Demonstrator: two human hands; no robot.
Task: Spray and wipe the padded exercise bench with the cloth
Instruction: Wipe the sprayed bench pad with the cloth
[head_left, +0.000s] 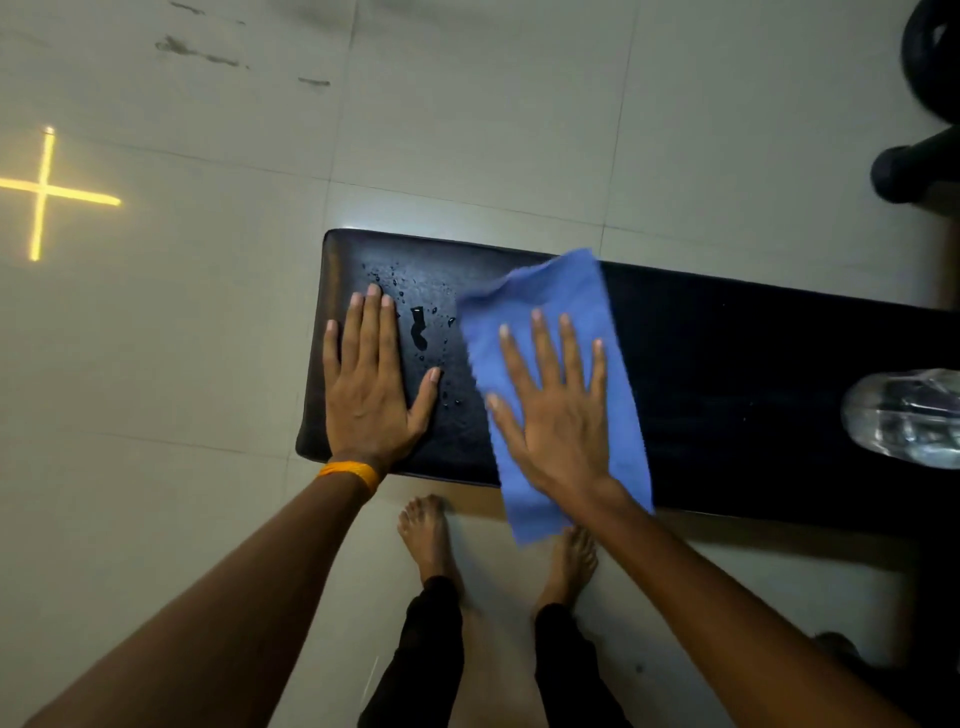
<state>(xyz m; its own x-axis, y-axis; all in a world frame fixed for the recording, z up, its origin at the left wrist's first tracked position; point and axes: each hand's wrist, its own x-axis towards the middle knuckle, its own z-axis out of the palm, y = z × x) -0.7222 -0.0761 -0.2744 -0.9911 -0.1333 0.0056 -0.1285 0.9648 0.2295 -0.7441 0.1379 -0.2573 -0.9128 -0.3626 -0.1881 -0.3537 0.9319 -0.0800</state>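
Padded exercise bench (727, 364), black and glossy, runs across my feed from the middle to the right edge, standing on a pale tiled floor (467, 130). At its left end I see the left hand (369, 395) pressed flat on the pad, fingers straight and close together, thumb spread out to the side, holding nothing. An orange wristband (350, 473) sits on that wrist. Just right of that hand, water droplets (415, 332) and a few larger beads lie on the upholstery, between the two hands. The blue cloth (561, 291) is spread across the width of the bench beside the droplets, its near end hanging over the front edge and its far corner reaching the back edge. The right hand (556, 415) lies open on top of the cloth, fingers splayed and straight, palm pressing it to the pad. At the right border a clear plastic bottle (904, 415) rests on the bench, well apart from the cloth; it is blurred, and I cannot tell its nozzle. Below the bench edge the person's bare feet (426, 535) stand on the tiles. A yellow cross of light (41, 192) glows on the floor at far left, and dark gym equipment (909, 171) shows at upper right.
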